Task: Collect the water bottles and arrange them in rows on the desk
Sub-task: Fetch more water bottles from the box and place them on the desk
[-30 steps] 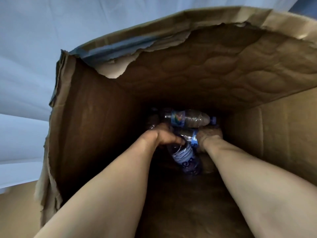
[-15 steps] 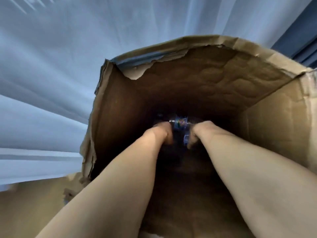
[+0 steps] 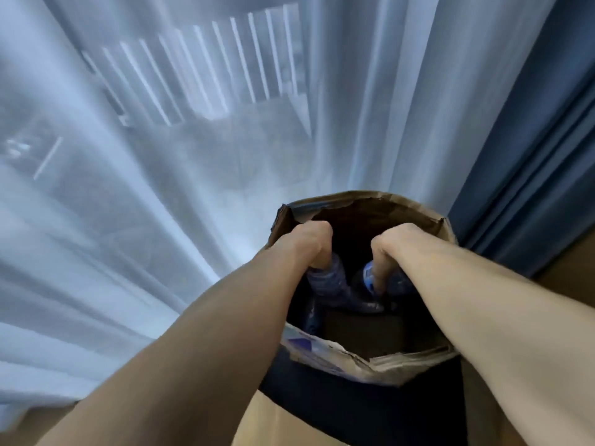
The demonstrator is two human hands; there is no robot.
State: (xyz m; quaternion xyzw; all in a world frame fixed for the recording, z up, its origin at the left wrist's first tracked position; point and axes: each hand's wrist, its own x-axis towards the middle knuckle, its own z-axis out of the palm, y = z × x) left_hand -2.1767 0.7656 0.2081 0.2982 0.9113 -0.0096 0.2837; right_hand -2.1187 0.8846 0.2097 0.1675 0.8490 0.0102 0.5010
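Both fists clench water bottles at the mouth of a torn cardboard box (image 3: 360,368): my left hand (image 3: 310,243) grips one bottle (image 3: 325,281), my right hand (image 3: 391,249), at three o'clock, another (image 3: 368,278). Gripped near their tops, either could snag the ragged rim and slip free.

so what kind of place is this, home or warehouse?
Likely a home or hotel-type room, by a window: a sheer white curtain with a railing showing through it, a dark blue drape, and a torn cardboard box from which both hands lift water bottles. Not certain.
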